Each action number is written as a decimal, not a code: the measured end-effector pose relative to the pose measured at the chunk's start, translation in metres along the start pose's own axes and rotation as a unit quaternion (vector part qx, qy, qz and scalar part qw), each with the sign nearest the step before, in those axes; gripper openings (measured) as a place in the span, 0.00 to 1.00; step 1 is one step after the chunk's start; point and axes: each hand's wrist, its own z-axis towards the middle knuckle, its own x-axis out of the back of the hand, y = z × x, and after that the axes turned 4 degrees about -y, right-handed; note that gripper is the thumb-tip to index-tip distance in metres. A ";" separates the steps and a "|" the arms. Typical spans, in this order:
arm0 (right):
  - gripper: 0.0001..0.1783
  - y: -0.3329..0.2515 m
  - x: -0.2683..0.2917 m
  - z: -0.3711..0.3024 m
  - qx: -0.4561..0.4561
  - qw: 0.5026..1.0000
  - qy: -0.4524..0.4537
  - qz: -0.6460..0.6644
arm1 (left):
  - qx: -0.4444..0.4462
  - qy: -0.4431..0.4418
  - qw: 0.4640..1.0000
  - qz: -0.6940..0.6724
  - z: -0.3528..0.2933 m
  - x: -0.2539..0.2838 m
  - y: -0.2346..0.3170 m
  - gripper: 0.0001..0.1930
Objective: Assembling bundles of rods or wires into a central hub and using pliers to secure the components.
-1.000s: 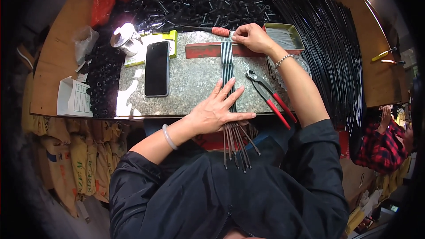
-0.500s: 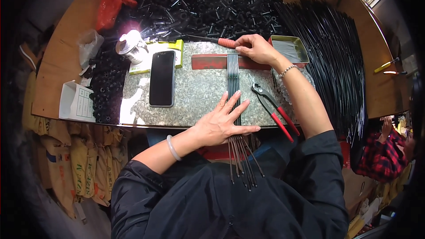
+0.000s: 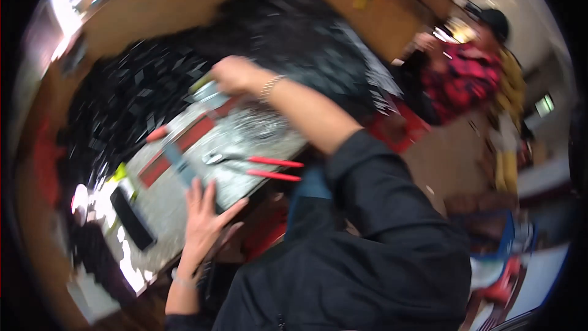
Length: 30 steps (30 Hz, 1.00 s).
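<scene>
Our spread left hand (image 3: 203, 224) rests on rods (image 3: 179, 164); we cannot tell if our right hand (image 3: 234, 76), at a tin (image 3: 200, 83), grips anything

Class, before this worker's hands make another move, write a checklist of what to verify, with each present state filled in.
1. Left hand spread at the rod bundle: ok.
2. Right hand at the green-edged tin: ok.
3. What the right hand grips: cannot tell, blurred.
4. Red-handled pliers apart from both hands: ok.
5. Dark phone off the rod bundle: ok.
6. View sharp enough for fine detail: not ok, smeared.
</scene>
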 end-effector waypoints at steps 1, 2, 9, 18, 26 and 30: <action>0.12 0.012 -0.012 0.006 0.032 0.999 0.010 -0.010 | 0.007 -0.002 1.000 -0.019 -0.003 -0.002 0.000 0.29; 0.10 0.013 -0.016 0.010 0.052 0.999 0.002 0.004 | 0.009 -0.007 1.000 -0.018 -0.005 0.004 0.002 0.28; 0.08 0.021 -0.026 0.000 0.052 0.995 0.055 0.060 | -0.005 -0.020 1.000 -0.002 -0.002 -0.006 0.005 0.29; 0.08 0.000 -0.009 -0.046 0.065 0.958 0.222 0.170 | -0.012 0.007 1.000 -0.007 0.009 0.000 0.006 0.26; 0.07 -0.058 0.001 -0.181 0.133 0.833 0.154 0.515 | -0.005 -0.013 1.000 0.007 -0.007 -0.011 0.000 0.25; 0.07 -0.074 -0.004 -0.234 0.102 0.819 0.117 0.552 | -0.010 -0.003 1.000 0.013 -0.001 -0.005 0.004 0.25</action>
